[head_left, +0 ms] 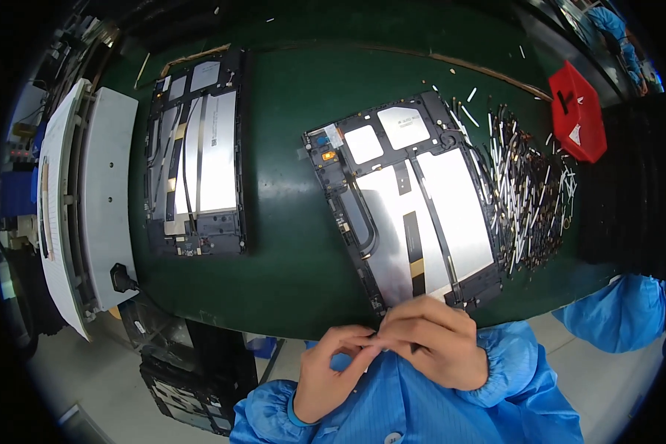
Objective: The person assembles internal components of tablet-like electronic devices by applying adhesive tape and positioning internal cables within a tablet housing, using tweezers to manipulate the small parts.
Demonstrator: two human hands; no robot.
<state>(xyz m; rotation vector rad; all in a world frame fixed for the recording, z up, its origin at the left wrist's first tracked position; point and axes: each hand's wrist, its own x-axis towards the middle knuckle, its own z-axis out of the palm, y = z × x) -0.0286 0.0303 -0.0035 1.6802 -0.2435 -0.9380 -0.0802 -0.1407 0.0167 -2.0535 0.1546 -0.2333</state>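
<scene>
Just in front of the table's near edge, my left hand point(334, 370) and my right hand point(438, 342) meet with their fingertips pinched together. Whatever lies between them is too small and hidden to name. Right beyond my hands lies an opened tablet point(462, 214), tilted on the green table, its silvery inner plates, black frame and thin dark cables showing. My right hand is close to the tablet's near edge and covers part of it. Farther left rests a second opened tablet point(218, 140) of the same kind, with no hand on it.
Right of the near tablet is a heap of thin black-and-white cable strips point(525, 200). A red bin point(579, 115) stands behind it. At the left are a white panelled unit point(111, 200) and a black plug point(122, 278). More dark tablet parts point(189, 399) sit below the table.
</scene>
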